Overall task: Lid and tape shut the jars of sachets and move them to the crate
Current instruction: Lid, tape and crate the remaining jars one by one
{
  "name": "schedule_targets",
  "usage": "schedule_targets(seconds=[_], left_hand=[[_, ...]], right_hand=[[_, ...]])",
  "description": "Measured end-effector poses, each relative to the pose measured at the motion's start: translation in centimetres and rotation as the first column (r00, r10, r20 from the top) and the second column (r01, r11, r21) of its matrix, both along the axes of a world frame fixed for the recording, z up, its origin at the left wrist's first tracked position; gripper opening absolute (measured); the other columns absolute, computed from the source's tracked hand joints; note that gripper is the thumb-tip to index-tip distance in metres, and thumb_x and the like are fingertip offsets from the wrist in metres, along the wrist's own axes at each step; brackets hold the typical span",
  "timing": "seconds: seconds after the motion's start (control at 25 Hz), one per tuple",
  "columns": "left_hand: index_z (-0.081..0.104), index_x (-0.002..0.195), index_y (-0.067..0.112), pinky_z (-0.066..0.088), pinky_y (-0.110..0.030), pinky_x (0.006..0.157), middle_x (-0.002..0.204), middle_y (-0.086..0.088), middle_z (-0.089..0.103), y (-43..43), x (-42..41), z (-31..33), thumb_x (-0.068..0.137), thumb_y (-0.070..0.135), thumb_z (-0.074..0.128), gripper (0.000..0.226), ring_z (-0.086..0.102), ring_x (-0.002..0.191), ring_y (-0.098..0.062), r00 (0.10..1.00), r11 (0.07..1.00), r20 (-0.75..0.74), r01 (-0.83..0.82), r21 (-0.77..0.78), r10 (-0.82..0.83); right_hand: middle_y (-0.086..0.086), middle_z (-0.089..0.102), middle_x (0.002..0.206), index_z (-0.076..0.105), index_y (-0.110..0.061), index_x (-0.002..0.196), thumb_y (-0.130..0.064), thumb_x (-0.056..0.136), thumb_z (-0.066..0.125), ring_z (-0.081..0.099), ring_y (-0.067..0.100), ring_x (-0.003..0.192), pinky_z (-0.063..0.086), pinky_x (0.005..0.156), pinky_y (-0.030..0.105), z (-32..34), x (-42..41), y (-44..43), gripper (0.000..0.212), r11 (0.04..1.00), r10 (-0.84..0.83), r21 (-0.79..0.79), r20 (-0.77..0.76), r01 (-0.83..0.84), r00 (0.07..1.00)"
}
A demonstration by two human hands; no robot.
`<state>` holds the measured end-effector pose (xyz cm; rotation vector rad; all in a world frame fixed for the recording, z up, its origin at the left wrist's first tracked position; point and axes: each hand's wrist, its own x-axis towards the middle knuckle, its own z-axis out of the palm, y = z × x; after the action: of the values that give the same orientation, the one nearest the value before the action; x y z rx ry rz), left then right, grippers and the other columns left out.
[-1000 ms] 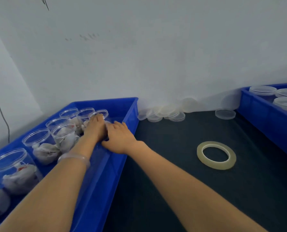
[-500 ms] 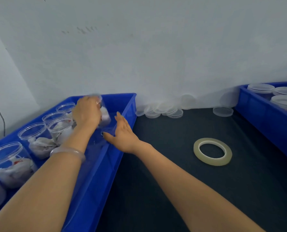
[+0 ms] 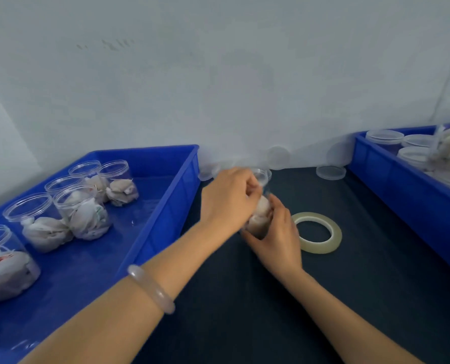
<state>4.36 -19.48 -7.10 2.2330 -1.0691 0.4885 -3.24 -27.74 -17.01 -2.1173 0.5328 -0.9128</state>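
Observation:
A clear jar of sachets (image 3: 261, 211) is over the dark table, between both hands. My left hand (image 3: 229, 198) grips its upper part from the left. My right hand (image 3: 276, 232) curls round its lower part from the right. A roll of clear tape (image 3: 317, 232) lies flat just right of my right hand. Several open jars of sachets (image 3: 79, 214) stand in the blue crate (image 3: 166, 214) on the left. Loose clear lids (image 3: 330, 172) lie and lean along the wall at the back.
A second blue crate (image 3: 402, 187) on the right holds lidded jars (image 3: 385, 137). The white wall rises close behind the table. Dark table surface (image 3: 350, 285) stretches between the two crates.
My left hand lifted one jar out of the left crate and carried it right, over the table. My right hand moved with it and took hold of its lower part.

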Motion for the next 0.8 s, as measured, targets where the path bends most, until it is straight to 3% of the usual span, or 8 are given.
schedule_targets(seconds=[0.16, 0.24, 0.32, 0.4, 0.48, 0.6, 0.72, 0.8], left_hand=[[0.065, 0.081, 0.035, 0.045, -0.024, 0.065, 0.083, 0.021, 0.058, -1.4, -1.3, -3.4, 0.082, 0.052, 0.067, 0.017, 0.051, 0.094, -0.001, 1.0, 1.0, 0.0, 0.017, 0.0, -0.017], [0.063, 0.097, 0.038, 0.041, -0.016, 0.07, 0.106, 0.021, 0.053, -2.0, -1.3, -4.9, 0.075, 0.055, 0.07, 0.028, 0.045, 0.109, 0.001, 0.998, 0.983, -0.055, -0.018, -0.184, 0.008], [0.054, 0.123, 0.033, 0.041, -0.011, 0.086, 0.129, 0.014, 0.046, -2.7, -1.3, -6.6, 0.069, 0.048, 0.079, 0.061, 0.04, 0.125, -0.002, 0.975, 0.906, -0.214, -0.04, -0.422, -0.056], [0.046, 0.134, 0.028, 0.047, -0.022, 0.099, 0.131, 0.012, 0.052, -3.4, -1.3, -7.7, 0.068, 0.036, 0.088, 0.078, 0.049, 0.125, -0.003, 0.845, 0.828, -0.48, -0.086, -0.554, -0.234], [0.048, 0.13, 0.033, 0.052, -0.033, 0.099, 0.123, 0.018, 0.06, -4.1, -1.0, -8.6, 0.066, 0.035, 0.091, 0.077, 0.058, 0.115, 0.003, 0.738, 0.813, -0.589, -0.097, -0.574, -0.328], [0.05, 0.123, 0.039, 0.054, -0.033, 0.096, 0.121, 0.019, 0.062, -4.7, -0.2, -9.3, 0.053, 0.051, 0.088, 0.08, 0.059, 0.111, 0.008, 0.716, 0.804, -0.589, -0.066, -0.591, -0.374], [0.05, 0.118, 0.043, 0.053, -0.025, 0.094, 0.118, 0.021, 0.063, -5.0, -0.2, -9.3, 0.049, 0.054, 0.083, 0.077, 0.059, 0.109, 0.009, 0.72, 0.788, -0.576, -0.066, -0.613, -0.387], [0.051, 0.117, 0.042, 0.054, -0.029, 0.095, 0.117, 0.021, 0.063, -5.1, -0.4, -9.3, 0.048, 0.054, 0.083, 0.077, 0.059, 0.109, 0.009, 0.719, 0.781, -0.575, -0.073, -0.62, -0.389]], right_hand=[[-0.001, 0.042, 0.138, 0.028, -0.015, 0.148, -0.038, 0.073, 0.083, 0.05, 0.015, 0.119, 0.045, 0.084, 0.03, -1.2, -1.7, -3.0, 0.096, 0.996, 0.073, -0.032, -0.171, -0.08, 0.983], [-0.006, 0.04, 0.132, 0.029, -0.018, 0.146, -0.038, 0.072, 0.082, 0.05, 0.01, 0.113, 0.043, 0.08, 0.028, -1.3, -1.8, -3.7, 0.093, 0.99, 0.128, -0.035, -0.216, -0.138, 0.968], [-0.007, 0.042, 0.129, 0.034, -0.024, 0.14, -0.026, 0.076, 0.076, 0.051, 0.012, 0.114, 0.041, 0.082, 0.027, -1.1, -1.6, -4.9, 0.076, 0.973, 0.219, -0.002, -0.283, -0.229, 0.934], [-0.009, 0.056, 0.118, 0.05, -0.037, 0.117, -0.004, 0.081, 0.06, 0.057, 0.014, 0.112, 0.046, 0.084, 0.029, -0.5, -1.1, -6.5, 0.05, 0.951, 0.306, 0.108, -0.235, -0.289, 0.923], [-0.008, 0.069, 0.105, 0.061, -0.036, 0.102, 0.008, 0.084, 0.047, 0.064, 0.013, 0.103, 0.052, 0.086, 0.029, 0.0, -0.2, -8.1, 0.049, 0.95, 0.294, 0.163, -0.18, -0.266, 0.939], [-0.009, 0.071, 0.098, 0.068, -0.025, 0.104, 0.001, 0.093, 0.05, 0.065, 0.013, 0.098, 0.052, 0.079, 0.022, 0.6, 2.1, -9.9, 0.034, 0.969, 0.222, 0.147, -0.183, -0.197, 0.958], [0.003, 0.068, 0.112, 0.067, -0.015, 0.11, -0.012, 0.093, 0.061, 0.061, 0.018, 0.105, 0.052, 0.092, 0.038, 0.6, 5.6, -11.7, 0.019, 0.979, 0.202, 0.019, -0.283, -0.205, 0.938], [0.01, 0.06, 0.124, 0.06, -0.018, 0.116, -0.018, 0.093, 0.063, 0.057, 0.021, 0.109, 0.049, 0.098, 0.046, 0.3, 7.7, -12.7, 0.023, 0.971, 0.175, -0.089, -0.362, -0.221, 0.915]])
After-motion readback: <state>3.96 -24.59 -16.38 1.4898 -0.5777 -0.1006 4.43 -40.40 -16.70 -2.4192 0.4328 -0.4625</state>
